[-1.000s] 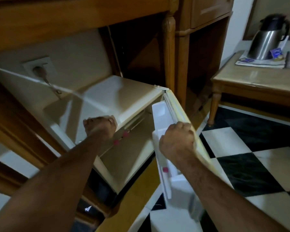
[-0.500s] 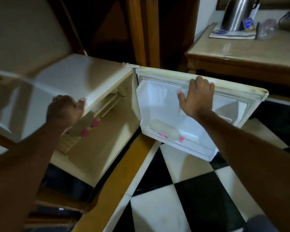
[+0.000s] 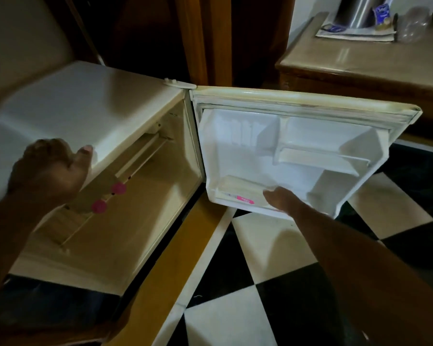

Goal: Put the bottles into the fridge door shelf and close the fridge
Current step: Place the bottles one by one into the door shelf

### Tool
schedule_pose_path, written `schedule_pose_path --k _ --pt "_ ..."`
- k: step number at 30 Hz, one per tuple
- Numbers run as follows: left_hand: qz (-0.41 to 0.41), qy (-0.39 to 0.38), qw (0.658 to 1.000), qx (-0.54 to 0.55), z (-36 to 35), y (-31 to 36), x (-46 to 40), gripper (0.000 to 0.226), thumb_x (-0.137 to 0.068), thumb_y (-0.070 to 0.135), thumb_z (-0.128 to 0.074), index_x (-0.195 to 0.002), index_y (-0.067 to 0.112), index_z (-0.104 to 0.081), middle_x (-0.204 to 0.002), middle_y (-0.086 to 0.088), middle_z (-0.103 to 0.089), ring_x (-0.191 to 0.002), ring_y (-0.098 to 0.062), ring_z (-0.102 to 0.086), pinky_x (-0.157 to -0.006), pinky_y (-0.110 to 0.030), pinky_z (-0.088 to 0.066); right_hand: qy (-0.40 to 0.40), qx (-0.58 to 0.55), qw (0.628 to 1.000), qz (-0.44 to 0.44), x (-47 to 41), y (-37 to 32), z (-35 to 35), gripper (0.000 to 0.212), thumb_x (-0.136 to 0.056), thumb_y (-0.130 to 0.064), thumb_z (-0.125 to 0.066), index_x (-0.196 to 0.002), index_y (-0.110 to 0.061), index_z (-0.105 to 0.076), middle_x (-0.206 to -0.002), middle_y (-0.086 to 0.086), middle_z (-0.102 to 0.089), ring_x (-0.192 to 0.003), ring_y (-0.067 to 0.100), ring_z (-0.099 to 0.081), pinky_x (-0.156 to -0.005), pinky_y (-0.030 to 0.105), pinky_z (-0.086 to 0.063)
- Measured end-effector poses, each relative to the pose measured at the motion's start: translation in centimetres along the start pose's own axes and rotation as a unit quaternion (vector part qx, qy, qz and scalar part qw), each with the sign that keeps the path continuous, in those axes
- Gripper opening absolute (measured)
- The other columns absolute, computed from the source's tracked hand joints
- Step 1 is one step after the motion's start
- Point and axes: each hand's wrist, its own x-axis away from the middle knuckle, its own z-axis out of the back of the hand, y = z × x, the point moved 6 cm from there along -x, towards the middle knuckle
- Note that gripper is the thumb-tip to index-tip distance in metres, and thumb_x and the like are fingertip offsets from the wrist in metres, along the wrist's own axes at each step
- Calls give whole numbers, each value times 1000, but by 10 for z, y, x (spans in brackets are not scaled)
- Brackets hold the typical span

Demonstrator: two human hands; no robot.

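Reaching into the open mini fridge (image 3: 90,116), the left hand (image 3: 48,171) grips the front edge of the top panel, thumb (image 3: 84,156) pressed on the lip, other fingers curled and mostly hidden; it holds no bottle. Two clear bottles with pink caps (image 3: 118,188) lie on their sides inside the cavity, just below and to the right of that thumb, the second pink cap (image 3: 99,206) beside the first. A third bottle (image 3: 238,193) with a pink label lies flat in the bottom door shelf (image 3: 218,199), directly left of the right hand (image 3: 280,196), whose fingers point into the shelf; blur hides whether they touch the bottle or how far they are spread. Bottles look like thin transparent plastic, near colourless, bodies hard to make out against the white liner; fill level cannot be told. Judged: light to moderate weight, walls give under a squeeze, smooth and possibly slick if cold, not fragile. Best hold is around the mid-body with fingers wrapped, or by the neck under the cap for the two inside. The fridge door (image 3: 298,136) stands wide open, upper shelf bare, above the right fingertips. The kettle on the side table (image 3: 360,61) plays no part.
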Motion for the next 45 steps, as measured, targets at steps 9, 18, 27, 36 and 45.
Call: schedule_pose_path --k 9,18,27,36,45 --pt "74 -41 994 -64 4 1 1 78 -102 55 -25 -128 -13 -52 -131 -38 -53 -126 -52 -49 -103 -56 -42 188 -245 937 162 11 -98 9 27 -73 -21 -82 -89 -17 -62 -83 -7 -59 -80 13 -57 -73 21 -40" --pt "89 -63 992 -65 1 -1 1 75 -102 54 -25 -135 -8 -49 -138 -33 -51 -132 -47 -45 -106 -52 -39 299 -99 924 216 41 -156 -17 42 -82 -21 -72 -118 -7 -57 -118 16 -57 -113 32 -50 -95 38 -42" --pt "109 -74 989 -61 -2 -4 -1 75 -100 58 -24 -136 -3 -48 -138 -28 -51 -131 -43 -48 -106 -53 -43 -52 -115 921 370 104 -275 -189 53 -89 -31 -65 -130 -2 -49 -114 19 -62 -100 34 -62 -77 36 -50" --pt "130 -80 987 -56 -9 -10 -2 77 -98 63 -22 -139 2 -46 -139 -25 -51 -132 -40 -48 -105 -51 -42 -134 -227 925 274 102 -298 -237 19 -85 -29 -72 -79 -11 -70 -75 8 -72 -71 23 -70 -72 38 -56" --pt "114 -92 987 -69 -4 -3 0 85 -99 63 -17 -149 -3 -38 -151 -30 -43 -141 -44 -41 -114 -52 -37 -91 -474 863 149 177 -115 -140 22 -84 -23 -75 -105 -20 -71 -102 7 -72 -89 19 -72 -72 29 -60"
